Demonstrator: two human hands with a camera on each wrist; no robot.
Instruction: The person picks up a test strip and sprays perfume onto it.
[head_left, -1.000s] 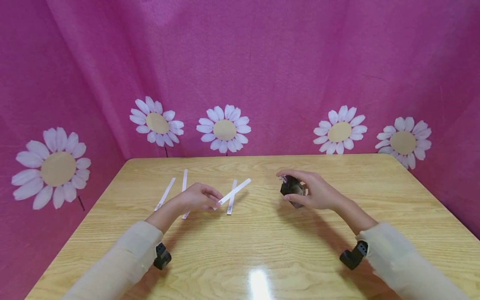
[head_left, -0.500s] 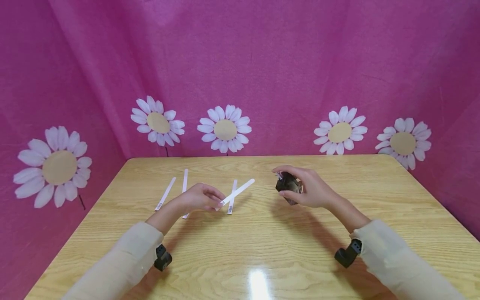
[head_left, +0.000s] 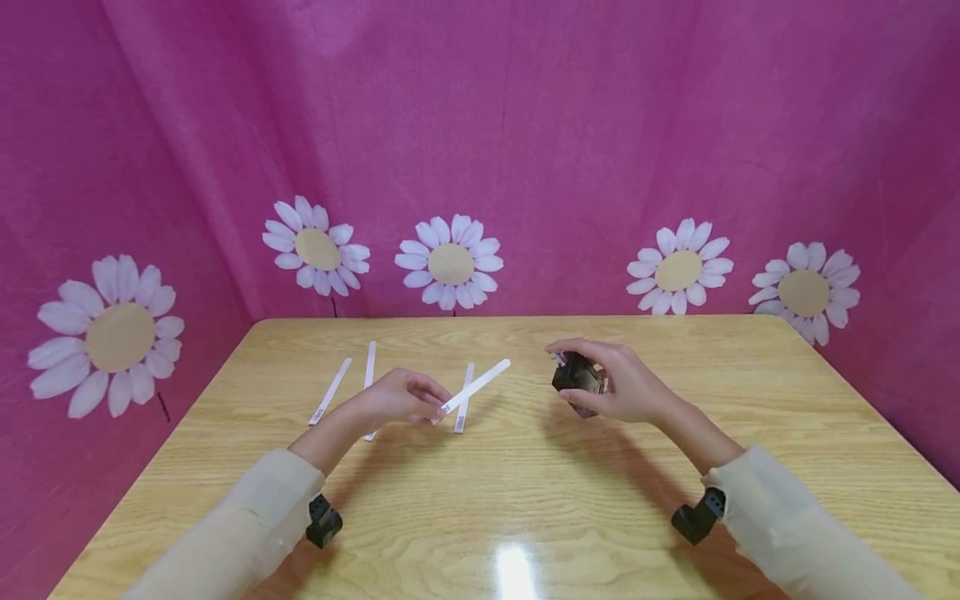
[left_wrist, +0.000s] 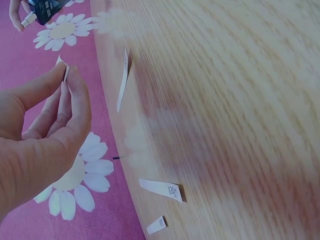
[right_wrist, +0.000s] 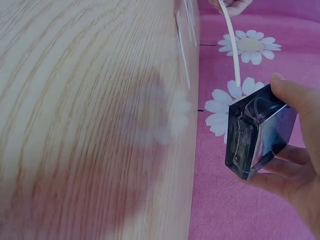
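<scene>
My left hand [head_left: 401, 396] pinches a white paper test strip [head_left: 482, 382] by its printed end between thumb and fingers. The strip is above the table and slants up to the right. Opposite it, my right hand [head_left: 628, 385] grips a dark, angular glass perfume bottle [right_wrist: 260, 135], also raised off the table. The bottle is tilted, with its spray nozzle [head_left: 558, 358] toward the strip and the index finger at the nozzle. A gap separates bottle and strip. In the left wrist view the pinched strip [left_wrist: 65, 67] shows almost edge-on between the fingertips.
More white strips lie on the wooden table [head_left: 465, 517]: one at far left [head_left: 330, 392], another strip [head_left: 371, 362] partly behind my left hand, and a third strip [head_left: 461, 415] beneath the held one. A pink curtain [head_left: 555, 150] with white daisies surrounds the table's back and sides.
My right hand and the bottle have shifted slightly left, toward the strip. The left hand and its strip have edged a little right. Over the last half second both are nearly still.
</scene>
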